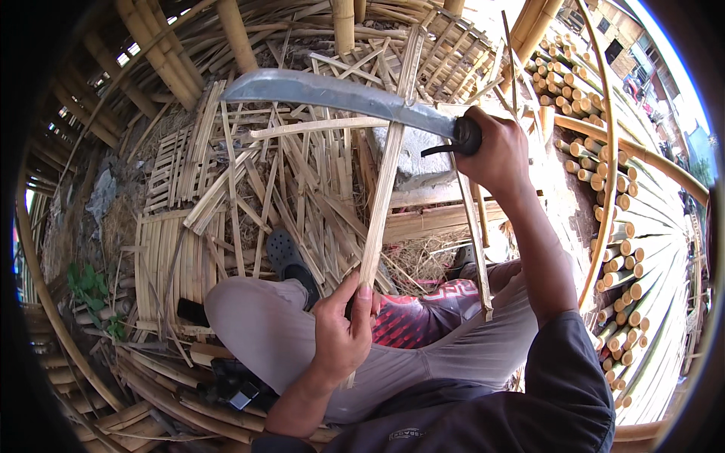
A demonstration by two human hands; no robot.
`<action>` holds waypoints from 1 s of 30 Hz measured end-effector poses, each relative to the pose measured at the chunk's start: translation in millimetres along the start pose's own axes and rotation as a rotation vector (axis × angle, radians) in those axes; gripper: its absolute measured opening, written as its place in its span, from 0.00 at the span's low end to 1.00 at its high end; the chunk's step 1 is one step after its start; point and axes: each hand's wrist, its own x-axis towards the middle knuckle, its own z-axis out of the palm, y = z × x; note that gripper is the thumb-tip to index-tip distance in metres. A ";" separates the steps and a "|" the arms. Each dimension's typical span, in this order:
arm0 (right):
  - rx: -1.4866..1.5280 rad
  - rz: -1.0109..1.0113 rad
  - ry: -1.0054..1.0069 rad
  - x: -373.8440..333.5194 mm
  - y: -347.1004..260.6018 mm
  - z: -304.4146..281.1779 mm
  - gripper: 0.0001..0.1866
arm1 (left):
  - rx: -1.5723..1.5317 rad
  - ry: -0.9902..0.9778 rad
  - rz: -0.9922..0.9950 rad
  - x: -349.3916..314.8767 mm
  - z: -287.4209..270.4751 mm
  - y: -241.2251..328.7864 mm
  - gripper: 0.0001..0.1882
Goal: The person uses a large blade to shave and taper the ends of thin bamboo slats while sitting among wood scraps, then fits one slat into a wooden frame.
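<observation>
My right hand is closed around the dark handle of a machete. Its long curved blade points left and crosses a pale bamboo strip, touching or nearly touching it near the upper part. Held between the thumb and fingers of my left hand, the strip slants up and away from me. A thinner curved sliver of bamboo lies just below the blade; where it joins the strip, I cannot tell. Behind the strip stands a grey stone block. My legs are bent around the spot, with a red and dark printed cloth between them.
Loose bamboo strips cover the ground ahead, beside a slatted bamboo panel at left. Cut bamboo poles are stacked at right. A grey clog shows by my left knee. Upright bamboo posts stand at the back.
</observation>
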 end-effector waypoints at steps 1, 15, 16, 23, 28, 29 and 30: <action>-0.041 0.071 0.020 7.2 11.1 -1.8 0.13 | 0.099 0.018 0.058 0.7 1.0 -3.0 0.17; -0.006 -0.117 -0.158 -24.9 -6.8 -13.0 0.16 | 0.542 0.187 0.348 10.7 -2.3 -5.9 0.20; -0.032 -0.064 -0.107 -16.5 5.7 -14.3 0.14 | 0.527 0.182 0.337 8.7 -2.9 -4.1 0.20; -0.254 0.221 0.061 12.2 68.4 -30.5 0.06 | 0.272 -0.006 0.168 1.2 0.6 -10.7 0.18; 0.048 0.035 0.017 -19.8 38.8 -37.8 0.14 | 0.075 -0.073 0.017 5.3 2.4 3.6 0.17; 0.082 -0.032 -0.007 -23.8 27.9 -39.1 0.15 | 0.057 -0.093 0.000 5.0 2.0 4.6 0.17; 0.057 -0.068 -0.043 -26.3 23.8 -40.2 0.16 | -0.008 -0.113 -0.033 3.8 2.3 5.4 0.16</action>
